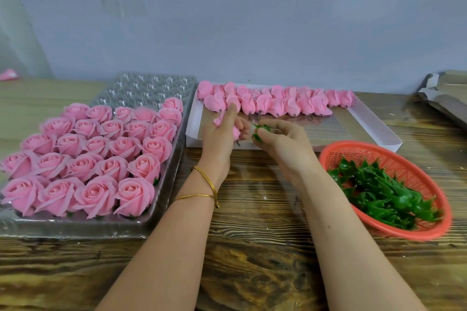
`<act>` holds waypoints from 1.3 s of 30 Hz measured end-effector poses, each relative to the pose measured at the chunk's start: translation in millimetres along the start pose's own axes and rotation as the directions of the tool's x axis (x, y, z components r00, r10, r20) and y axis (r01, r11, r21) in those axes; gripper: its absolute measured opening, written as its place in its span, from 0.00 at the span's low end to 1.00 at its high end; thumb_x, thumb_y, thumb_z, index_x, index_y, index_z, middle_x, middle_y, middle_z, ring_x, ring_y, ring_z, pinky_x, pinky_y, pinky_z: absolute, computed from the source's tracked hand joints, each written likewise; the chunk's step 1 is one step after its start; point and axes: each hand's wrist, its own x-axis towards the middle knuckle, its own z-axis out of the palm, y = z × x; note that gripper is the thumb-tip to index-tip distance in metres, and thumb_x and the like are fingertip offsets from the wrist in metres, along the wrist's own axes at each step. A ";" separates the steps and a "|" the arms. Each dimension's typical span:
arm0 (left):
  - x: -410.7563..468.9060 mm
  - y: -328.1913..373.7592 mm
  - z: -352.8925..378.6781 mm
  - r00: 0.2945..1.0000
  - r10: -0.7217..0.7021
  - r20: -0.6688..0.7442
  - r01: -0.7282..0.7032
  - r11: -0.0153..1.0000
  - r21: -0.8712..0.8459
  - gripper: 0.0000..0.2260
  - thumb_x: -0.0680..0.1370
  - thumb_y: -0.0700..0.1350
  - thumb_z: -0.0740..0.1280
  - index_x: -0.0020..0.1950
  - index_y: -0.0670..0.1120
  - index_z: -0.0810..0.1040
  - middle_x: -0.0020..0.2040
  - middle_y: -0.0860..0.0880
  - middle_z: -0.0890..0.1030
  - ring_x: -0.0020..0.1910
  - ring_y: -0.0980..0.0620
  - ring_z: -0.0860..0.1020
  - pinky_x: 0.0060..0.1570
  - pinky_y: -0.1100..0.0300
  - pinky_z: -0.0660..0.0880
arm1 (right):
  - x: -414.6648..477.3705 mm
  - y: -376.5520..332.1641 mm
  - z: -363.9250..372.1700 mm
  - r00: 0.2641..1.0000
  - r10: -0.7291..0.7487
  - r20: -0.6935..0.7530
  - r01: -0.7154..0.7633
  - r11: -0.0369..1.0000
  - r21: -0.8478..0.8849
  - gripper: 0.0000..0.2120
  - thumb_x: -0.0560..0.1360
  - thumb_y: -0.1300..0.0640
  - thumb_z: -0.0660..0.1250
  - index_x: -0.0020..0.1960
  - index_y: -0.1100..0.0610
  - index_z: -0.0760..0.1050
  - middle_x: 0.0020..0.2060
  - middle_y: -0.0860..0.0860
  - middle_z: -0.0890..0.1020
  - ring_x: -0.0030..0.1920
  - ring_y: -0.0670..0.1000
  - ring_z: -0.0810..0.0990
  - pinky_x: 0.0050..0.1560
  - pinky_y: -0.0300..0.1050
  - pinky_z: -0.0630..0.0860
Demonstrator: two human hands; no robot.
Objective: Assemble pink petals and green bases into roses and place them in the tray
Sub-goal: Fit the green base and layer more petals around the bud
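- The left grip [222, 135] has its fingers curled round a pink petal bud [217, 120], held above the near edge of the white box [374, 125]; two gold bangles [206, 183] sit on that wrist
- The right grip [280, 142] pinches a green base [261, 129] at the fingertips, just beside the bud; whether the two parts touch cannot be told
- The clear plastic tray [151, 86] lies on the tabletop [252, 260] at left; finished roses [101, 154] fill its near rows, and the far cells show bare plastic
- Loose petal buds [278, 103] line the far side of the white box
- The red basket [389, 156] stands at right, holding a heap of green bases [384, 194]
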 end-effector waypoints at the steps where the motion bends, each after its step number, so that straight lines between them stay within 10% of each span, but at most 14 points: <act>1: 0.7 0.9 -0.7 1.000 -0.012 -0.007 0.011 0.999 -0.037 0.22 0.81 0.47 0.63 0.25 0.49 0.73 0.31 0.49 0.81 0.31 0.55 0.78 0.33 0.63 0.73 | -0.2 1.3 -0.8 1.000 -0.022 0.004 0.023 0.999 -0.043 0.08 0.75 0.69 0.68 0.50 0.59 0.78 0.38 0.52 0.79 0.45 0.53 0.81 0.56 0.48 0.79; 5: 1.7 2.4 -2.5 0.999 -0.038 0.008 0.039 0.990 -0.135 0.19 0.81 0.47 0.63 0.29 0.45 0.74 0.36 0.46 0.83 0.40 0.53 0.83 0.44 0.61 0.78 | -0.7 6.0 -3.1 0.995 -0.089 0.038 0.094 0.983 -0.161 0.11 0.72 0.67 0.72 0.48 0.53 0.79 0.28 0.40 0.78 0.38 0.45 0.79 0.49 0.45 0.79; 10: 2.5 4.4 -0.7 0.998 -0.059 -0.010 0.056 0.986 -0.157 0.16 0.81 0.47 0.62 0.35 0.42 0.75 0.42 0.43 0.84 0.52 0.46 0.82 0.61 0.50 0.75 | 0.2 7.6 -3.0 0.994 -0.086 0.069 0.095 0.985 -0.146 0.10 0.72 0.67 0.73 0.50 0.57 0.79 0.34 0.48 0.81 0.36 0.44 0.80 0.45 0.41 0.80; 19: 1.3 7.0 0.4 0.997 -0.073 0.017 0.074 0.985 -0.155 0.20 0.81 0.48 0.62 0.31 0.45 0.78 0.42 0.43 0.85 0.50 0.44 0.82 0.53 0.48 0.76 | -4.5 12.6 8.0 0.985 0.019 0.169 -0.009 0.998 -0.059 0.09 0.72 0.72 0.71 0.46 0.60 0.78 0.37 0.57 0.83 0.44 0.58 0.82 0.55 0.54 0.80; 26: 0.5 3.7 0.6 0.996 -0.060 0.069 0.067 0.993 -0.102 0.24 0.81 0.52 0.61 0.26 0.49 0.80 0.43 0.46 0.85 0.49 0.48 0.81 0.59 0.48 0.74 | -3.2 16.1 12.0 0.988 -0.005 0.153 0.014 0.998 -0.055 0.09 0.71 0.69 0.73 0.45 0.58 0.78 0.33 0.50 0.82 0.37 0.49 0.82 0.47 0.45 0.81; 39: -1.5 -1.0 0.3 0.994 0.022 0.109 -0.022 1.000 0.004 0.22 0.81 0.53 0.61 0.28 0.51 0.79 0.43 0.48 0.85 0.49 0.50 0.82 0.56 0.53 0.76 | -5.8 15.8 16.2 0.994 -0.028 0.109 0.034 0.998 -0.055 0.11 0.69 0.70 0.74 0.49 0.59 0.79 0.43 0.58 0.84 0.46 0.56 0.82 0.60 0.62 0.77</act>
